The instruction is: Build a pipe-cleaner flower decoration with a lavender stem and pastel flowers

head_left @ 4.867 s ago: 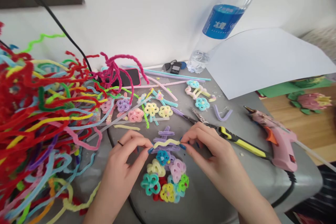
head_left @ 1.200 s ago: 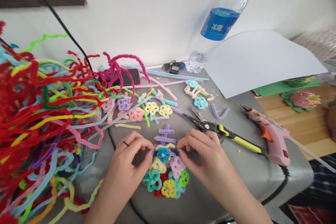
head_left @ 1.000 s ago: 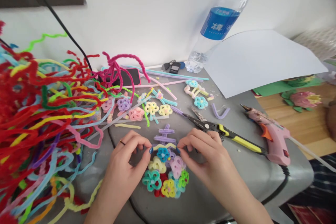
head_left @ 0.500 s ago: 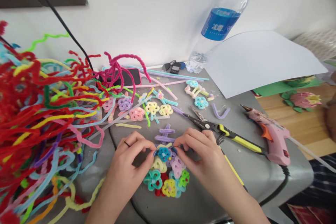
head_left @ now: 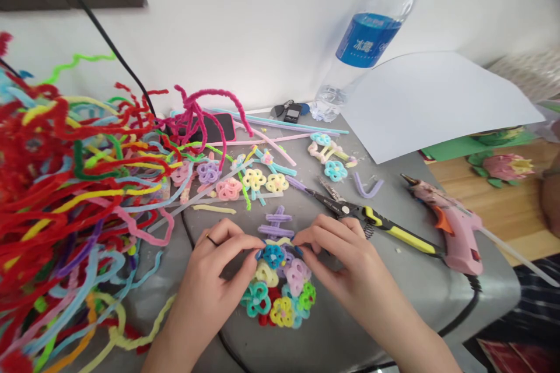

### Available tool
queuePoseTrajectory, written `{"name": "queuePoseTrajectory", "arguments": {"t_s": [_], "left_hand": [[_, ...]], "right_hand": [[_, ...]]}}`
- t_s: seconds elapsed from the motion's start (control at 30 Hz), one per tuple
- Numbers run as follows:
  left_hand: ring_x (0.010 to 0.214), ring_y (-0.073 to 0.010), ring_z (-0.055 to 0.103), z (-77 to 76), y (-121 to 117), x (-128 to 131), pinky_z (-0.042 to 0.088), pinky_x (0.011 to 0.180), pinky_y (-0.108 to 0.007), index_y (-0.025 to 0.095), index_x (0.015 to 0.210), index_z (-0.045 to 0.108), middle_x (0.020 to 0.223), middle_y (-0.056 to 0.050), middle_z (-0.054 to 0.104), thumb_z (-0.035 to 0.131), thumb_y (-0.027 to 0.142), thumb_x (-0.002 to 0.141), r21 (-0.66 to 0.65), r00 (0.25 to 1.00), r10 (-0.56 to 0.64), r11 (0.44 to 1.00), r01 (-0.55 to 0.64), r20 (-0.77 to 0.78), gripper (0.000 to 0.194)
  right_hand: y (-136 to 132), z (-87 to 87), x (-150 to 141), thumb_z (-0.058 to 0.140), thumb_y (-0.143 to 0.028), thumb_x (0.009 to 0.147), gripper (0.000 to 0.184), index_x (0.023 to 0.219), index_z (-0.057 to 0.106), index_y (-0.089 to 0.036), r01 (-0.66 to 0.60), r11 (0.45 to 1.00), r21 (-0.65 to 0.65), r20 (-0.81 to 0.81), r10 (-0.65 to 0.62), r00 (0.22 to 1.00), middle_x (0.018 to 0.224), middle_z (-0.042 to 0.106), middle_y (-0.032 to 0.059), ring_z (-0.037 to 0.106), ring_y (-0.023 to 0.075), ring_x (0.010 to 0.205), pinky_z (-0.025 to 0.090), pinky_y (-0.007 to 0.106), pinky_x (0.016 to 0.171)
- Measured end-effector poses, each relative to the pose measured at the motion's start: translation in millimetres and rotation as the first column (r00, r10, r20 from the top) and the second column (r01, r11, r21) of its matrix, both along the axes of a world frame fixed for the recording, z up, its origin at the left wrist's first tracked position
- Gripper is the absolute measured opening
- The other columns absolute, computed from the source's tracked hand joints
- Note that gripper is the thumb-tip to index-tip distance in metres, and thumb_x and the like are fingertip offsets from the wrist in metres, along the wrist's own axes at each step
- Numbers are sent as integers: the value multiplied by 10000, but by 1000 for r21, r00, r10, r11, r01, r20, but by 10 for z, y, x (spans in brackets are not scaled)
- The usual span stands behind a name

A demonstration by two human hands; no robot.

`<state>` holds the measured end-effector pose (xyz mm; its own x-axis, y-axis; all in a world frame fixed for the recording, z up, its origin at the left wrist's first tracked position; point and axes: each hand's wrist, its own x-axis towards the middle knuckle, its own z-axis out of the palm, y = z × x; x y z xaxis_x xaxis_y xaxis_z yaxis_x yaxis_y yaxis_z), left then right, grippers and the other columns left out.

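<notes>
My left hand (head_left: 221, 271) and my right hand (head_left: 350, 259) come in from either side to the top of a ring of pipe-cleaner flowers (head_left: 282, 310). A short pale yellow pipe cleaner (head_left: 280, 241) spans the gap between my fingertips, just above a blue flower (head_left: 273, 256). Left thumb and forefinger pinch near its left end, the right ones near its right end; the exact contact is partly hidden. The ring has yellow, teal, green, lilac and red flowers and lies on the grey table. Directly behind it are purple pipe-cleaner pieces (head_left: 275, 231) laid crosswise.
A big tangle of pipe cleaners (head_left: 87, 186) covers the left. Behind my hands lie loose flowers (head_left: 254, 179) and black-and-yellow pliers (head_left: 394, 234). To the right are a pink glue gun (head_left: 459, 227), a white sheet (head_left: 437, 105) and a water bottle (head_left: 370, 41). A black cable (head_left: 188, 227) runs past my left hand.
My right thumb and forefinger have shifted slightly right and apart. The pale yellow pipe cleaner shows a little more between my hands; the flower ring has hardly moved.
</notes>
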<state>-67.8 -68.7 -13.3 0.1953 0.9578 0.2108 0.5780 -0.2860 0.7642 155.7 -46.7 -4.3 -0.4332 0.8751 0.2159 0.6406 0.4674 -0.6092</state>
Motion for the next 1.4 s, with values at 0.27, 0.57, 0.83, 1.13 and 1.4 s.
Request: {"name": "queuePoseTrajectory", "arguments": {"t_s": [0.27, 0.57, 0.83, 1.13, 1.4], "left_hand": [[804, -153, 648, -19, -3, -4, 509, 759, -261, 241, 1005, 721, 832, -12, 615, 528, 120, 967, 17, 1000, -12, 1000, 13, -10, 231], [799, -155, 617, -22, -18, -5, 474, 723, -255, 246, 942, 662, 849, -3, 608, 549, 128, 963, -17, 999, 7, 1000, -8, -37, 165], [756, -136, 546, -52, -31, 11, 438, 728, -244, 242, 904, 608, 830, 23, 551, 556, 90, 941, -7, 994, 30, 999, -31, -107, 165], [741, -144, 525, -84, -31, 21, 414, 700, -246, 244, 900, 601, 791, 26, 500, 540, 114, 957, 19, 991, 51, 999, -49, -125, 155], [736, -142, 523, -85, -35, 28, 412, 698, -242, 244, 891, 599, 790, 28, 504, 544, 115, 950, 21, 990, 60, 998, -58, -127, 152]], "right_hand": [[-2, -26, -32, 543, -111, 1000, 184, 962, 667, -242, 0, 1000, 30, -19, 1, 1000, 787, 619, -20, 589, 132, 669, 343, 319, 702], [-8, -5, 17, 534, -102, 986, 159, 902, 596, -222, 21, 999, 25, 7, -21, 1000, 730, 567, -33, 560, 141, 642, 344, 316, 688], [-29, -55, 14, 538, -84, 972, 166, 881, 585, -214, 34, 999, -3, 5, -34, 999, 729, 536, -42, 539, 129, 653, 329, 307, 710], [-20, -82, -1, 536, -62, 947, 173, 857, 581, -204, 35, 999, 15, 12, -35, 999, 719, 489, -57, 511, 114, 641, 304, 300, 732], [-19, -99, -12, 536, -67, 940, 174, 850, 586, -207, 45, 999, 7, 7, -45, 999, 711, 486, -61, 497, 111, 625, 299, 298, 723]]}}
